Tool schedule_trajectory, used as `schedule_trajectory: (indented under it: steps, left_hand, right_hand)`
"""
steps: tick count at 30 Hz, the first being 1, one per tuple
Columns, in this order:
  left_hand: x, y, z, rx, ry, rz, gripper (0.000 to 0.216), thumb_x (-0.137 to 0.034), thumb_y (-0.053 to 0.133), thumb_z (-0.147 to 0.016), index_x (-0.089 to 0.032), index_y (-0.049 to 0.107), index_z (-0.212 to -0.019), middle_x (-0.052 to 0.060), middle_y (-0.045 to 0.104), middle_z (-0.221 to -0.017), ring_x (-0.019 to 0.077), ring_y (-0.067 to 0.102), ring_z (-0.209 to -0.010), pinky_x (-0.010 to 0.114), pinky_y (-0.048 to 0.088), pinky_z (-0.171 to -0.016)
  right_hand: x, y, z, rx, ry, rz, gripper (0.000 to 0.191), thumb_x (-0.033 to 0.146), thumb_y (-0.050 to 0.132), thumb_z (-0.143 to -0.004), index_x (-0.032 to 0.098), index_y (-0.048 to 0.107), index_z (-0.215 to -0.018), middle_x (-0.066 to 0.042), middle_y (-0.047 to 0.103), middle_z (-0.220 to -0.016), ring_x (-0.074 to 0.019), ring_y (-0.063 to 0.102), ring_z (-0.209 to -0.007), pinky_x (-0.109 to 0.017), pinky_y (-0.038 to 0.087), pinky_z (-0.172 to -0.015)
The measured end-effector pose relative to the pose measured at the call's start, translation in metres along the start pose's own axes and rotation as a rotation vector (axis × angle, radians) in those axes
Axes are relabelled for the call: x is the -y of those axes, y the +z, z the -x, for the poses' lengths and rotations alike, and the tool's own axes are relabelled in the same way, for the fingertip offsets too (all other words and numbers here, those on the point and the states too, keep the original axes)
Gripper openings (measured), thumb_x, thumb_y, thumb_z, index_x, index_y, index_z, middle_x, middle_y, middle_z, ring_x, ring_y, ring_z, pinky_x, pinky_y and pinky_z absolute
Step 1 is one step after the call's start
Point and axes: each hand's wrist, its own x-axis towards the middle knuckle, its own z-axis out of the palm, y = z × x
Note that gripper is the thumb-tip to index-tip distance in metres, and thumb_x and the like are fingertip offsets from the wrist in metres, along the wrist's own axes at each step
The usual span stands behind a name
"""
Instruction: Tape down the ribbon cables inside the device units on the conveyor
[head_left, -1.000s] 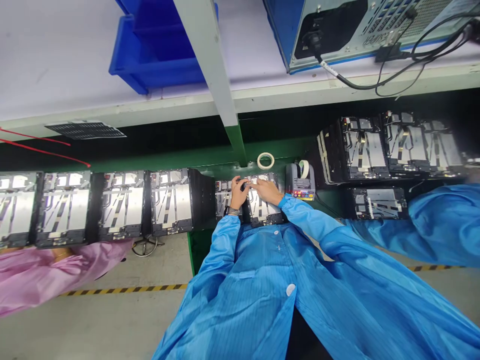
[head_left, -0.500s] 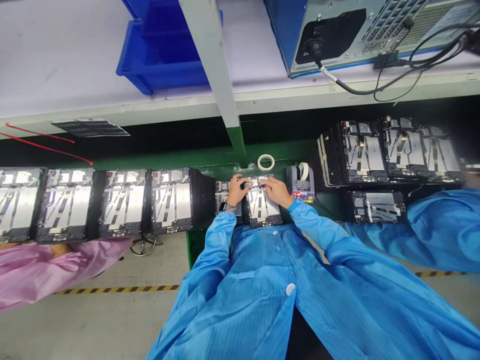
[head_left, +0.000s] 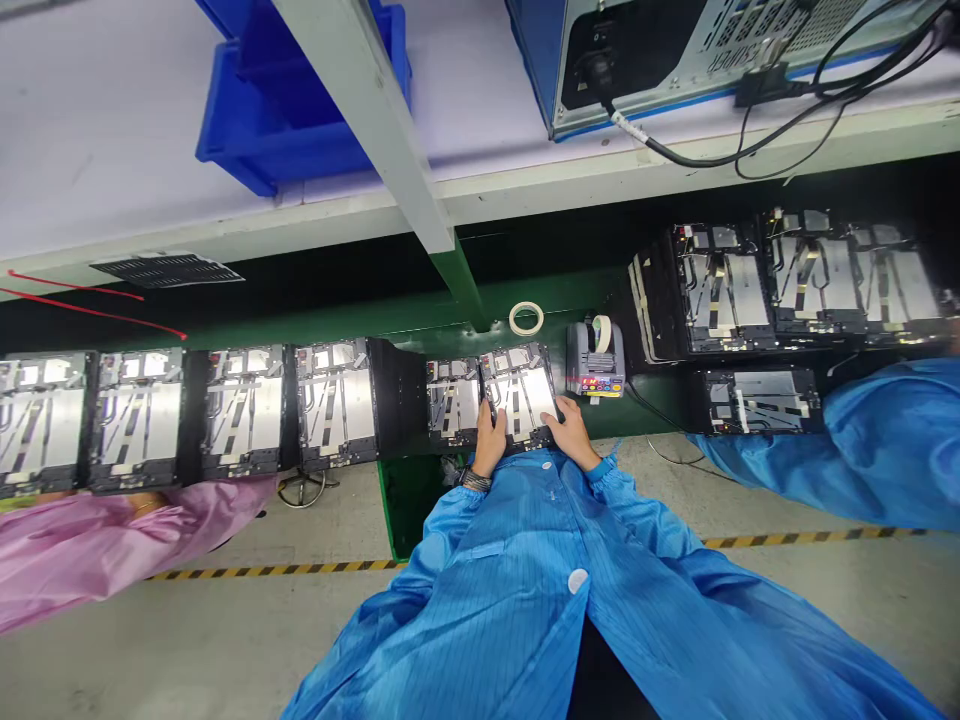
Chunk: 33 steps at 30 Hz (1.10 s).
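Just in front of my body lies an opened tablet-like device (head_left: 527, 400), with a silver plate, dark strips and small boards along its ends. It sits slightly turned. My left hand (head_left: 489, 442) grips its lower left edge, thumb over the front. At the lower right edge my right hand (head_left: 571, 436) holds it the same way, thumb on the silver plate. The fingers underneath are hidden. A second similar device (head_left: 453, 398) lies close by on the left, beside my left hand.
A tape dispenser (head_left: 595, 362) stands right of my hands, with a tape roll (head_left: 526, 318) behind. Stacked devices (head_left: 337, 400) line the left; more (head_left: 724, 290) stand at right. A pink sleeve (head_left: 135, 540) and another blue sleeve (head_left: 892, 440) flank me. A post (head_left: 461, 275) rises ahead.
Both my hands have moved from the device's top end down to its lower side edges and now grip it. The device has turned a little. The camera view has shifted slightly.
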Motion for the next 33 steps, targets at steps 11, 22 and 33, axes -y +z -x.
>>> schedule_trajectory:
  steps: [11,22,33]
  left_hand:
    - [0.072,-0.130,-0.043,-0.414,-0.078,0.271,0.057,-0.043,0.062,-0.098,-0.016,0.064,-0.148,0.010,0.078,-0.115,0.0202,0.074,-0.109,0.039,0.059,-0.102]
    - [0.103,-0.130,-0.071,-0.310,0.035,-0.048,0.053,-0.036,0.049,-0.104,-0.015,0.060,-0.152,0.014,0.063,-0.154,0.0244,0.058,-0.144,0.040,0.040,-0.127]
    - [0.069,-0.109,-0.055,-0.413,-0.054,-0.321,0.056,-0.031,0.041,-0.100,-0.013,0.059,-0.150,0.018,0.066,-0.140,0.0292,0.062,-0.138,0.046,0.044,-0.122]
  right_hand:
    - [0.051,0.016,0.010,0.186,-0.212,-0.152,0.039,0.040,0.065,-0.092,0.022,0.077,-0.124,-0.014,0.069,-0.136,-0.0305,0.062,-0.128,-0.051,0.047,-0.115]
    - [-0.079,-0.066,-0.005,-0.460,0.458,-0.606,0.028,0.042,0.072,-0.075,0.016,0.073,-0.085,-0.003,0.071,-0.071,-0.0131,0.058,-0.058,-0.023,0.041,-0.053]
    - [-0.070,-0.046,-0.024,-0.462,0.527,-0.809,0.027,0.036,0.085,-0.072,0.017,0.069,-0.082,-0.002,0.073,-0.073,-0.0124,0.063,-0.059,-0.020,0.046,-0.050]
